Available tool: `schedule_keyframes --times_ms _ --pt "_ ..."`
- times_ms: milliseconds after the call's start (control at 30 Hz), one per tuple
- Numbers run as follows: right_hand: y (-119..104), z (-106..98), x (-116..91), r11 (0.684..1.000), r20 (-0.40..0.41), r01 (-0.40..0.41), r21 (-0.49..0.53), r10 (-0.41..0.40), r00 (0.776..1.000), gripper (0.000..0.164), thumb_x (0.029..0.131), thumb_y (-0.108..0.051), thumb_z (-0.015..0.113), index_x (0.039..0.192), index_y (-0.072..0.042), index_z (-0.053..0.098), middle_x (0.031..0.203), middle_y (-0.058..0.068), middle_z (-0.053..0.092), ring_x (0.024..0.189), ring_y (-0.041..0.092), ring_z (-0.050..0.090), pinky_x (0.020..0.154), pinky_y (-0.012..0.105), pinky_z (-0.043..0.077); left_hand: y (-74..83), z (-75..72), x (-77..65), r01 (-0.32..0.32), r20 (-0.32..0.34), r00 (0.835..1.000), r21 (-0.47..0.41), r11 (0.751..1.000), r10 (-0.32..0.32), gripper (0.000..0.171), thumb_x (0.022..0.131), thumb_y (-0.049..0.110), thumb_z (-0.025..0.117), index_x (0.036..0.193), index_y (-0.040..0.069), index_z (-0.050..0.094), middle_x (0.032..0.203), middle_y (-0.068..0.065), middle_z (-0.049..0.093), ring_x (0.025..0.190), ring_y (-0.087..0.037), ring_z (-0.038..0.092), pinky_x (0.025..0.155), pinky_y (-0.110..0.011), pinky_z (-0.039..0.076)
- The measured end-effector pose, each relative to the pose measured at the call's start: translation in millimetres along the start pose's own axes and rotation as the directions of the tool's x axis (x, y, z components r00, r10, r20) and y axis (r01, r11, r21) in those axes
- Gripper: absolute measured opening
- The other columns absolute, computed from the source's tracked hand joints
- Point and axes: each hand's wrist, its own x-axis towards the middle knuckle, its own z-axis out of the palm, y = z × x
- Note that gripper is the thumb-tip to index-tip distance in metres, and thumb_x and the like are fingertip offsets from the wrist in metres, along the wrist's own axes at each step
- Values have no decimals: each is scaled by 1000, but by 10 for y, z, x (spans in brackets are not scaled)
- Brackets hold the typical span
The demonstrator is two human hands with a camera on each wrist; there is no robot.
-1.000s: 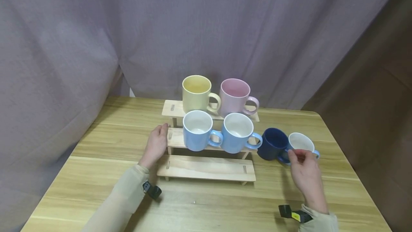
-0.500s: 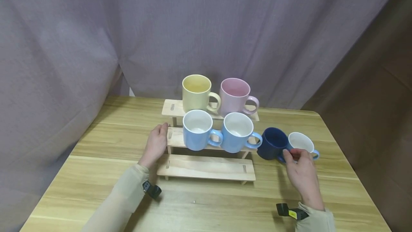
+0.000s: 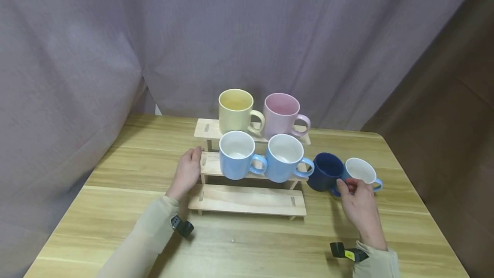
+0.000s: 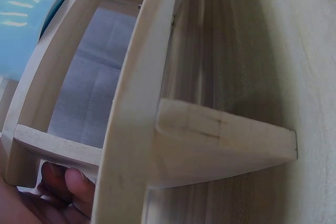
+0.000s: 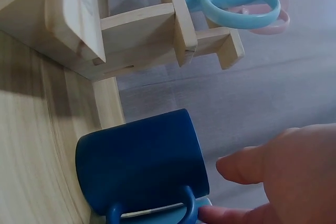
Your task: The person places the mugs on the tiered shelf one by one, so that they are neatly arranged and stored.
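Observation:
My left hand [image 3: 186,174] grips the left end of the three-tier wooden display stand [image 3: 247,199] at its middle step. In the left wrist view its curled fingers [image 4: 79,184] show under a crosspiece. Over at the right, my right hand [image 3: 360,209] is beside a dark blue mug [image 3: 321,180], close to that mug's handle. Thumb and fingers stand apart in the right wrist view, with nothing between them. A white-lined light blue mug [image 3: 359,169] stands just right of the dark one, partly hidden by my right hand.
On the top step are a yellow mug [image 3: 233,117] and a pink mug [image 3: 278,121]. Two light blue mugs, the left one [image 3: 233,164] and the right one [image 3: 281,167], occupy the middle step. Grey curtains [image 3: 247,33] hang behind the wooden table [image 3: 127,175].
My right hand has shifted slightly left, from in front of the light blue mug towards the dark blue mug's handle. My left hand has stayed on the stand.

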Motion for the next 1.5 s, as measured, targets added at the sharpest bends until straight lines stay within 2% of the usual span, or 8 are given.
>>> schedule_keyframes --times_ms 200,433,600,767,1067,1333,1500 --pt "40 -7 44 1000 47 -3 -14 3 999 57 103 -38 42 124 15 49 115 31 50 114 43 41 91 55 36 -3 2 -9 8 -1 1000 -7 1000 -8 41 106 35 30 82 7 48 66 -5 41 55 -19 40 50 -33 39" --pt "102 22 78 1000 172 -20 18 16 985 57 103 -42 39 118 11 51 112 30 56 104 41 53 89 50 40 6 3 -3 20 10 1000 -28 999 -20 41 107 35 30 86 6 50 64 -4 45 49 -17 41 45 -32 40" --pt "130 57 95 998 235 -44 48 32 972 65 103 -46 33 124 13 50 117 30 55 107 39 50 87 46 40 14 -2 -8 21 8 1000 -32 999 -21 41 107 35 30 86 6 51 63 -4 45 48 -17 42 45 -31 40" --pt "159 81 109 997 265 -49 66 30 964 62 104 -46 31 121 9 54 114 26 56 102 35 49 80 39 39 9 -3 -7 20 11 1000 -30 999 -20 42 107 36 30 88 5 52 64 -4 45 49 -17 43 45 -31 40" --pt "183 112 108 990 245 -93 110 64 967 60 104 -46 33 118 6 58 109 20 56 96 30 46 74 35 36 6 -1 -8 18 8 1000 -32 999 -18 43 106 37 29 88 5 52 64 -4 46 48 -16 43 44 -30 40" --pt "191 168 41 987 128 -83 138 65 990 52 105 -38 37 108 8 62 103 20 60 89 25 46 71 30 36 6 -2 -13 16 14 1000 -31 999 -16 44 106 38 29 88 5 52 64 -4 46 49 -17 43 45 -30 40" --pt "197 177 20 985 106 -89 145 74 992 53 105 -39 36 107 7 62 102 20 59 89 25 45 69 29 35 4 -2 -7 15 12 1000 -33 999 -15 43 106 36 29 89 4 54 64 -4 46 49 -17 44 45 -30 41"
